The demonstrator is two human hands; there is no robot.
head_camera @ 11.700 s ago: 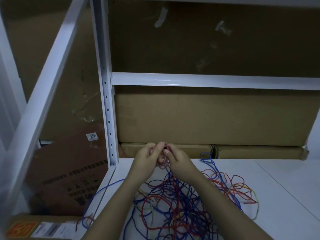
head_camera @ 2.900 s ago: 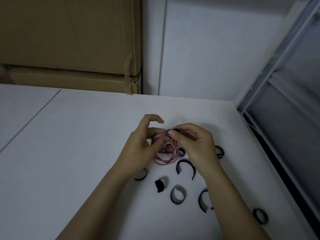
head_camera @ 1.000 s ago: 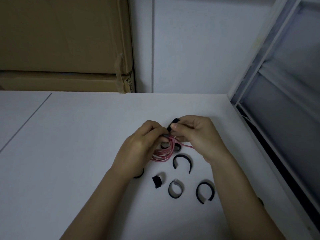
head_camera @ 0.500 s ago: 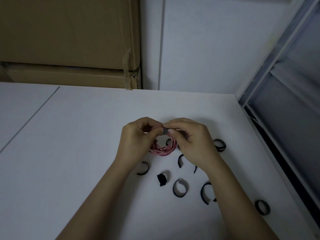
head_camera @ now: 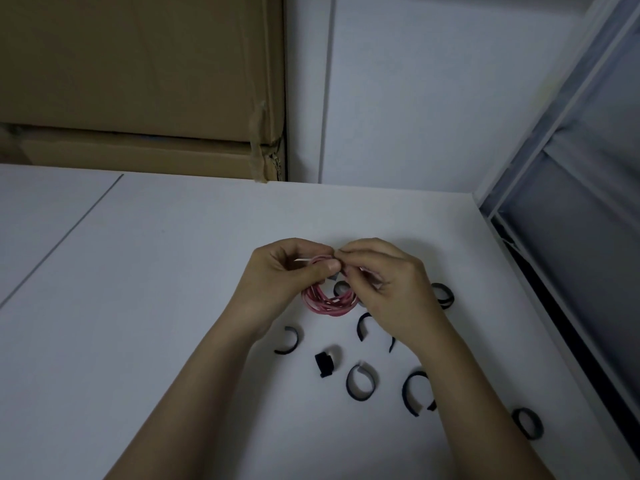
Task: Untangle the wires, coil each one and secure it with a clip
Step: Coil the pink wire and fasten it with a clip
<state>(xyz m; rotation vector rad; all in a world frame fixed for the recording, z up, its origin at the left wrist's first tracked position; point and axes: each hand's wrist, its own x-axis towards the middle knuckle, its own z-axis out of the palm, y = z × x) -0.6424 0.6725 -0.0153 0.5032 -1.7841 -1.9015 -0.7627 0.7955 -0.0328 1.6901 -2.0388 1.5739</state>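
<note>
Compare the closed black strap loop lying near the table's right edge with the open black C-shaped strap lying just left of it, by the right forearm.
The closed black strap loop forms a full ring with its ends joined; the open black C-shaped strap gapes, its ends apart. The loop lies clear of the arms near the white table edge; the C-shaped strap is partly hidden by the right forearm. The loop looks smaller across. Both are dark, curled bands lying loose on the table, neither on a wire.

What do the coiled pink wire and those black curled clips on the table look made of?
Coiled pink wire: likely plastic-insulated, smooth with slight sheen, bending in soft loops. Black curled clips: matte flat bands, possibly fabric hook-and-loop or soft plastic; too dim to tell.
</note>
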